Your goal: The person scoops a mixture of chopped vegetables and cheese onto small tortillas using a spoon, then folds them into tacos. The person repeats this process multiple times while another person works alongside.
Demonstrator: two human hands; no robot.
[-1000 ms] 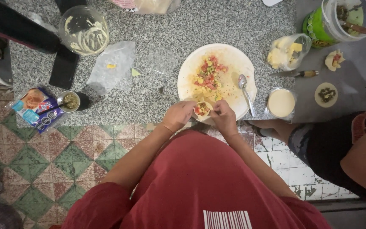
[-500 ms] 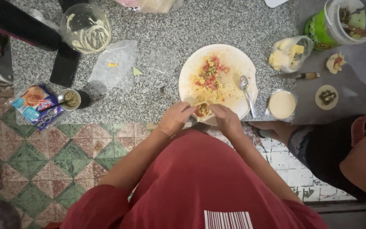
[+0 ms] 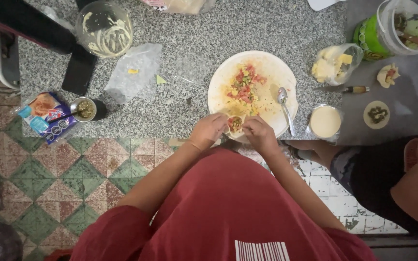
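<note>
My left hand (image 3: 208, 130) and my right hand (image 3: 259, 134) hold a small filled dough wrapper (image 3: 235, 123) between their fingertips, at the near rim of a round white plate (image 3: 272, 72). On the plate lies a heap of chopped red, yellow and green filling (image 3: 244, 83), with a metal spoon (image 3: 285, 104) to its right. The wrapper is open at the top and shows filling inside.
A speckled stone counter (image 3: 189, 87) carries a glass bowl with batter traces (image 3: 104, 29), a crumpled clear bag (image 3: 134, 71), a small sauce cup (image 3: 83, 108), a snack packet (image 3: 44, 116), a round dough stack (image 3: 324, 121), a knife (image 3: 344, 89) and finished dumplings (image 3: 387, 75). Another person stands at the right (image 3: 393, 179).
My hands have barely moved. The fingers have shifted slightly around the wrapper at the plate's near rim.
</note>
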